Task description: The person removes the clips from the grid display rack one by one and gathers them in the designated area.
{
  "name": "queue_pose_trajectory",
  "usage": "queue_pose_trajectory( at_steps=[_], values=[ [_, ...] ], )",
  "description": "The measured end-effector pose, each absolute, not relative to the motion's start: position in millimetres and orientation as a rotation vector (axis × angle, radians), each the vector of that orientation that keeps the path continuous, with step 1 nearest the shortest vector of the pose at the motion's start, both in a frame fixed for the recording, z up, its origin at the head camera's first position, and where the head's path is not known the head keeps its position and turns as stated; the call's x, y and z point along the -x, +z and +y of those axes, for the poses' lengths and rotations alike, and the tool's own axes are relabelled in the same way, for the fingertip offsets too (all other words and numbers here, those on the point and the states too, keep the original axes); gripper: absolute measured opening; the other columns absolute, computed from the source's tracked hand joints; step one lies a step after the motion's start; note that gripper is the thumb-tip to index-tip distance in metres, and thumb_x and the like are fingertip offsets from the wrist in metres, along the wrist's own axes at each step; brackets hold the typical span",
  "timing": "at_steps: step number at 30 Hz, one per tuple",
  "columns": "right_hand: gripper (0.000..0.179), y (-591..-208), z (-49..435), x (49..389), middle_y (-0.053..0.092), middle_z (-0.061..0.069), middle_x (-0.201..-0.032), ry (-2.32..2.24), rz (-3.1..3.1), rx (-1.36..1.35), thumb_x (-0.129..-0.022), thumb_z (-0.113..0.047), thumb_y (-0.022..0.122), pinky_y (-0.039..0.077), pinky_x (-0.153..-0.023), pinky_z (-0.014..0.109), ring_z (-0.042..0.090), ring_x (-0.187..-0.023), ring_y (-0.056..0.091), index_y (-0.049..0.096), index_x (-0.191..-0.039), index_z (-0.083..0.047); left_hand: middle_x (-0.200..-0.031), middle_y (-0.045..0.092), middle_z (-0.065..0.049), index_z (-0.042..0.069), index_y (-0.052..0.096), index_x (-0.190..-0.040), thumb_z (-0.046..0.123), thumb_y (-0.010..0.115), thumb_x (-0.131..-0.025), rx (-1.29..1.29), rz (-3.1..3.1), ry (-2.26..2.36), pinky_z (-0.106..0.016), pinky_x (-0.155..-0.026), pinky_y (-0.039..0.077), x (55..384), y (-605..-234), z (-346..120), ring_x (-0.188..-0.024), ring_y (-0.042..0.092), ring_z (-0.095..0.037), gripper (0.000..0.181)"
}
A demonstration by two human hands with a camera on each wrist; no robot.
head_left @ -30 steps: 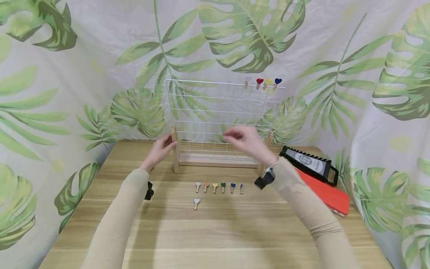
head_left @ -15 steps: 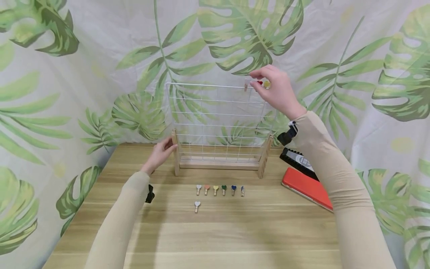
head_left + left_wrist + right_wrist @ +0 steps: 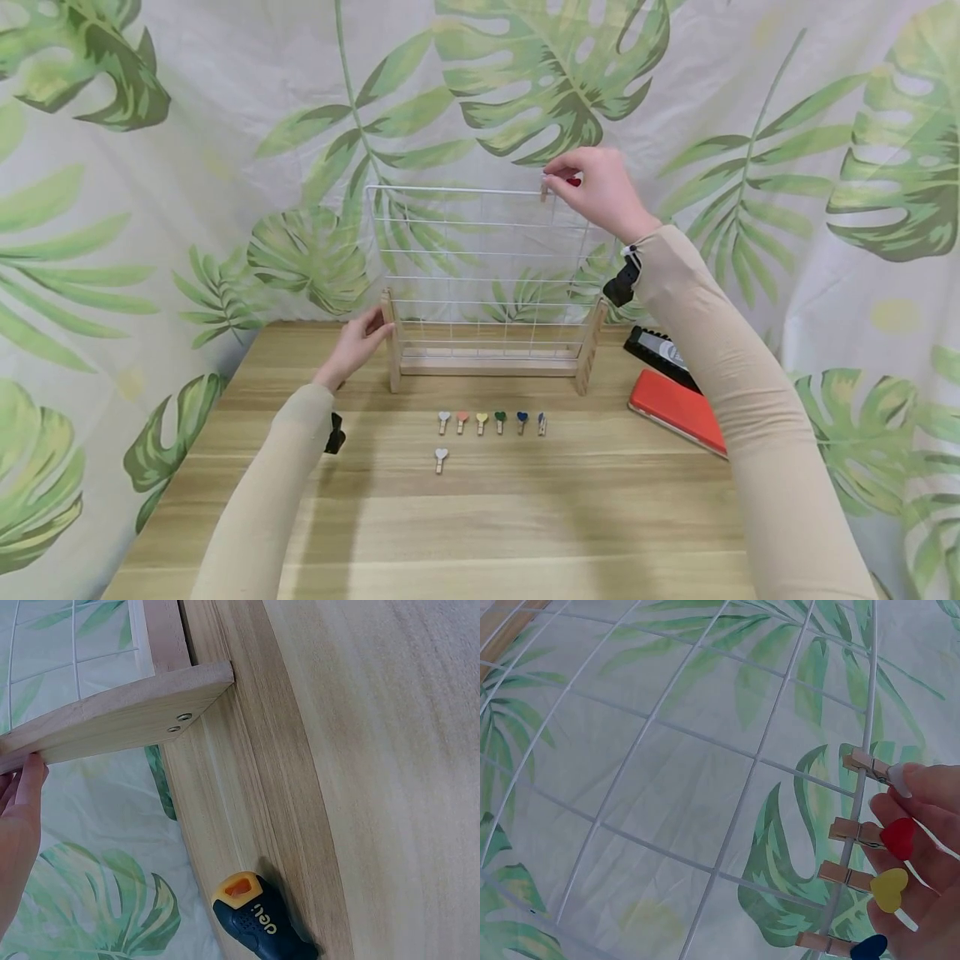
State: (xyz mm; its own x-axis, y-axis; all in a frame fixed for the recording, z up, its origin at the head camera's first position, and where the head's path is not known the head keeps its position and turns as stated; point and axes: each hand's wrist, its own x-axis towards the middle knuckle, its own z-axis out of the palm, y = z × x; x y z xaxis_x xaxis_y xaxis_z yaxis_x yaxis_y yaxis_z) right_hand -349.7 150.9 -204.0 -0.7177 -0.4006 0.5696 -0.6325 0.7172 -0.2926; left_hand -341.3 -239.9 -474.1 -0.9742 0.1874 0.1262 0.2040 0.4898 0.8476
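Note:
My right hand [image 3: 606, 192] is at the top wire of a white wire grid [image 3: 480, 252]. Its thumb and fingers pinch a small wooden clothespin [image 3: 868, 765] with a white heart, which straddles the wire. Along the same wire sit clothespins with a red heart [image 3: 898, 838], a yellow heart [image 3: 889, 890] and a dark blue heart [image 3: 869, 948], close to my fingers. My left hand [image 3: 357, 346] grips the left wooden post [image 3: 391, 342] of the grid's stand between thumb and fingers; in the left wrist view, the fingers [image 3: 30, 784] touch the post's edge.
A row of heart clothespins [image 3: 482, 423] lies before the stand, with one white-heart clothespin [image 3: 440, 460] nearer. At right are a red case [image 3: 678, 410] and a black holder [image 3: 660, 350], partly behind my sleeve. A black-and-yellow tool [image 3: 259, 919] lies left of the stand.
My right hand rose from before the grid to its top wire, then shifted slightly left onto the white-heart clothespin. My left hand stays on the post.

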Motion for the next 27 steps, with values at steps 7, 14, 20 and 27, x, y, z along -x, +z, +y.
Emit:
queue_pose_trajectory(
  at_steps=[7, 14, 20, 27],
  values=[
    [0.019, -204.0, 148.8, 349.0, 0.076, 0.014, -0.103, 0.683, -2.439, -0.774, -0.096, -0.016, 0.066, 0.060, -0.088, 0.036, 0.023, -0.095, 0.071, 0.076, -0.105, -0.002, -0.152, 0.039, -0.032, -0.006, 0.027, -0.154, 0.028, 0.051, -0.105, 0.365, -2.678, -1.554, -0.051, -0.116, 0.039, 340.9, -472.5, -239.4, -0.142, 0.040, -0.043, 0.065],
    [0.017, -207.0, 146.5, 346.7, 0.076, 0.015, -0.099, 0.670, -2.383, -0.788, -0.095, -0.014, 0.068, 0.058, -0.082, 0.036, 0.026, -0.089, 0.070, 0.075, -0.101, -0.001, -0.153, 0.035, -0.033, -0.006, 0.023, -0.154, 0.026, 0.050, -0.105, 0.380, -2.674, -1.584, -0.053, -0.116, 0.038, 340.6, -472.9, -239.5, -0.143, 0.037, -0.045, 0.065],
    [0.016, -207.9, 144.9, 346.5, 0.077, 0.014, -0.097, 0.644, -2.337, -0.778, -0.094, -0.014, 0.069, 0.056, -0.077, 0.036, 0.027, -0.087, 0.071, 0.076, -0.099, -0.001, -0.153, 0.037, -0.031, -0.005, 0.024, -0.155, 0.030, 0.051, -0.105, 0.374, -2.690, -1.558, -0.051, -0.116, 0.039, 340.7, -473.8, -240.4, -0.143, 0.039, -0.042, 0.066],
    [0.017, -206.9, 144.0, 346.2, 0.077, 0.014, -0.094, 0.609, -2.253, -0.759, -0.094, -0.018, 0.070, 0.049, -0.072, 0.031, 0.028, -0.086, 0.072, 0.078, -0.096, -0.003, -0.153, 0.035, -0.034, -0.008, 0.023, -0.154, 0.021, 0.049, -0.105, 0.350, -2.697, -1.595, -0.055, -0.117, 0.037, 339.4, -469.7, -238.4, -0.144, 0.036, -0.045, 0.062]
  ],
)
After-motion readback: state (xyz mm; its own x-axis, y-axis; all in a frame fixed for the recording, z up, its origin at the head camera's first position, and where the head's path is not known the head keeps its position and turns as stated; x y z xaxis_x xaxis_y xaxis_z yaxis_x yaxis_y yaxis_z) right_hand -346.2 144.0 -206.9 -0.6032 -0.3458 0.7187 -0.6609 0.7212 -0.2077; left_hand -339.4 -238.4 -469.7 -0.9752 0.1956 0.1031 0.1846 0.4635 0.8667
